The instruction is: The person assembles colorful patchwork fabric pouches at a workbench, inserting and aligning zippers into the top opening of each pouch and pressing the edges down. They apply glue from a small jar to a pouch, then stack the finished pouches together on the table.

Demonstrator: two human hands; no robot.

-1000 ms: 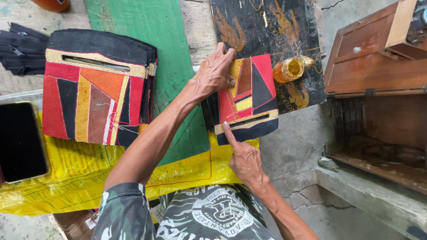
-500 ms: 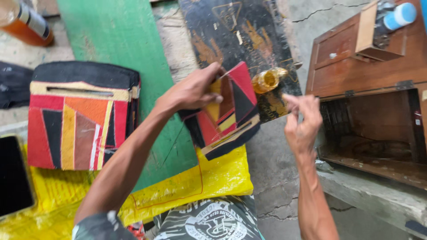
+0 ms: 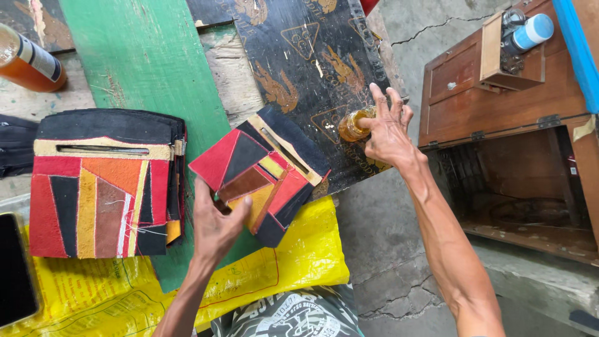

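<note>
Patchwork piece (image 3: 259, 181) sits tilted over the green plank (image 3: 134, 75) and black board (image 3: 312, 56), pinched at its lower corner by the left hand (image 3: 215, 228). Right hand (image 3: 387, 128), well apart, fingertips on the small amber jar (image 3: 352, 125).

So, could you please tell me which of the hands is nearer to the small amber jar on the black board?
Right. The right hand has its fingertips on the small amber jar. The left hand is well away, below and to the left, holding the patchwork pouch.

The right hand (image 3: 388, 128) hides part of the small amber jar (image 3: 353, 124); the phone (image 3: 15, 269) is edge-cropped.
</note>
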